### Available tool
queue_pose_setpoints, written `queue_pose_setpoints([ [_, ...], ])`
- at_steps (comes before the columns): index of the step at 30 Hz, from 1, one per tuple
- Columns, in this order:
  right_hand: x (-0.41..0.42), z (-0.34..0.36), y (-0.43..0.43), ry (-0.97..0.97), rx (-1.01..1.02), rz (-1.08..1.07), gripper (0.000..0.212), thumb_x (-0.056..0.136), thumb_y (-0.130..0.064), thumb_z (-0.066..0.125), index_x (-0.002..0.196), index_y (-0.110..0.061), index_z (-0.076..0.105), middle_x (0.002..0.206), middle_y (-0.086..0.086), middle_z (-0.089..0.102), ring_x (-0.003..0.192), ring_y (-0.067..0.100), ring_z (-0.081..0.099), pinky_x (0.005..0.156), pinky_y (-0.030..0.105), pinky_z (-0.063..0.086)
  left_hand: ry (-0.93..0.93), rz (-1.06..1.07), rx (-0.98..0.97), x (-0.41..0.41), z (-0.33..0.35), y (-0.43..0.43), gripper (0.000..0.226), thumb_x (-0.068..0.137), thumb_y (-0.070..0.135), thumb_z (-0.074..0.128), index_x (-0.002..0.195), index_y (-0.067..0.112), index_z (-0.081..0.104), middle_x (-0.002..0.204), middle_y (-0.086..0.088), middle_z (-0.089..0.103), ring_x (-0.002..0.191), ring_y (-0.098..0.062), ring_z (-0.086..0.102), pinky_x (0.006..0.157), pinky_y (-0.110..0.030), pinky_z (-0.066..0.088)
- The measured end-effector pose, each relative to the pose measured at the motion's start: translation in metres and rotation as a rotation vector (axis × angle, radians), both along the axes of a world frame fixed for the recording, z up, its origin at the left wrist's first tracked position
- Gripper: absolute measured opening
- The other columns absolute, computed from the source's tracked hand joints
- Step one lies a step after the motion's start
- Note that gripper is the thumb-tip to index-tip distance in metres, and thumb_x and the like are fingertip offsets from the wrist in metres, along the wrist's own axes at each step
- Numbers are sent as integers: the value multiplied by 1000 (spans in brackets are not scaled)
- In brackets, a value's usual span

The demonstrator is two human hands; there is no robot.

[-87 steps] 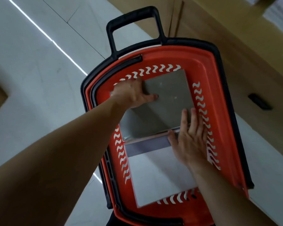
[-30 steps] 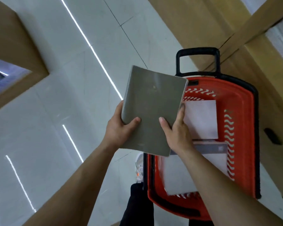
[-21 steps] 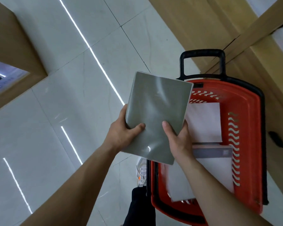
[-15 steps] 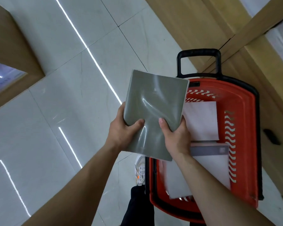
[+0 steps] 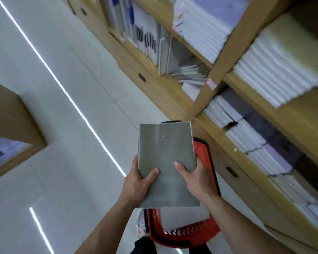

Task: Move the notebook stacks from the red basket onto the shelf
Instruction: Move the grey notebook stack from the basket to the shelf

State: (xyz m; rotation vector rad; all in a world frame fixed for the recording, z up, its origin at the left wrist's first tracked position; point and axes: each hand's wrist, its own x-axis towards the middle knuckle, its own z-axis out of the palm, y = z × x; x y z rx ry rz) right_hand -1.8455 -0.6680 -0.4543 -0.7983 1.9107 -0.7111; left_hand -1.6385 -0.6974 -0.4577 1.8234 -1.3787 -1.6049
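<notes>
wooden shelf (image 5: 212, 74) ahead; left hand (image 5: 136, 182), right hand (image 5: 195, 178) grip grey notebook stack (image 5: 166, 158).

A pale tiled floor (image 5: 59, 125) runs under bright reflected light strips (image 5: 66, 92). At the left edge stands a wooden display unit (image 5: 9, 114). A white shoe (image 5: 140, 223) with an orange accent shows low in the frame.

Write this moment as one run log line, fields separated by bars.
phase: carry | left hand: holds grey notebook stack | right hand: holds same stack | red basket: below, white stack inside | shelf: ahead right
</notes>
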Motion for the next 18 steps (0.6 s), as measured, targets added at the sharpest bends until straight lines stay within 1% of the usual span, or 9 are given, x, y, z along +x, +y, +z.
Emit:
queue_pose_setpoints([
  [2, -16, 52, 2, 32, -23, -12, 43, 81, -51, 78, 117, -36, 62, 97, -17, 72, 83, -4, 67, 64, 14, 52, 35, -37, -30, -16, 43, -4, 73, 82, 56, 73, 142, 50, 31, 117, 20, 65, 93, 4, 66, 68, -9, 50],
  [4, -29, 97, 7, 77, -57, -47, 45, 80, -54, 77, 118, -39, 59, 96, -20, 70, 81, -8, 65, 61, 10, 48, 68, -81, -67, -32, 83, -8, 72, 83, 53, 73, 142, 48, 31, 114, 21, 63, 93, 4, 64, 66, -7, 50],
  [8, -60, 166, 24, 129, -93, -168, 42, 79, -57, 76, 113, -37, 62, 95, -21, 69, 85, -3, 66, 68, 20, 54, 115, -206, -111, -72, 153, -16, 63, 84, 47, 75, 129, 55, 30, 108, 27, 60, 90, 8, 62, 65, -6, 49],
  [10, -74, 190, 33, 162, -99, -222, 45, 79, -60, 74, 116, -37, 62, 98, -20, 69, 86, 0, 65, 67, 23, 52, 130, -276, -127, -91, 172, -20, 62, 83, 52, 75, 129, 57, 33, 110, 24, 64, 93, 5, 63, 73, -13, 53],
  [11, -81, 198, 39, 180, -105, -252, 46, 80, -60, 73, 117, -36, 62, 98, -19, 68, 86, 1, 64, 66, 23, 51, 132, -316, -139, -101, 177, -22, 65, 82, 55, 74, 133, 55, 34, 113, 21, 65, 96, 2, 64, 77, -20, 55],
  [14, -103, 211, 59, 223, -119, -369, 46, 83, -57, 73, 120, -32, 61, 97, -17, 64, 79, 0, 58, 62, 15, 43, 126, -426, -144, -136, 189, -24, 78, 81, 58, 74, 146, 44, 33, 118, 13, 66, 100, -9, 65, 86, -31, 56],
  [15, -110, 213, 65, 227, -118, -413, 47, 84, -56, 72, 122, -31, 61, 98, -15, 64, 79, 2, 57, 61, 14, 42, 126, -462, -148, -148, 191, -23, 81, 81, 57, 75, 148, 42, 32, 120, 10, 66, 103, -13, 65, 87, -30, 55],
  [16, -118, 213, 72, 231, -119, -455, 49, 85, -56, 72, 124, -29, 61, 101, -13, 65, 81, 5, 58, 62, 15, 42, 127, -497, -158, -161, 193, -23, 81, 82, 55, 75, 149, 40, 33, 120, 9, 65, 103, -14, 64, 85, -26, 54],
  [18, -132, 211, 86, 244, -123, -527, 52, 85, -56, 72, 127, -27, 63, 105, -11, 67, 87, 10, 61, 69, 21, 45, 119, -555, -173, -185, 193, -20, 77, 82, 51, 76, 147, 37, 37, 115, 11, 64, 101, -14, 64, 74, -12, 48],
])
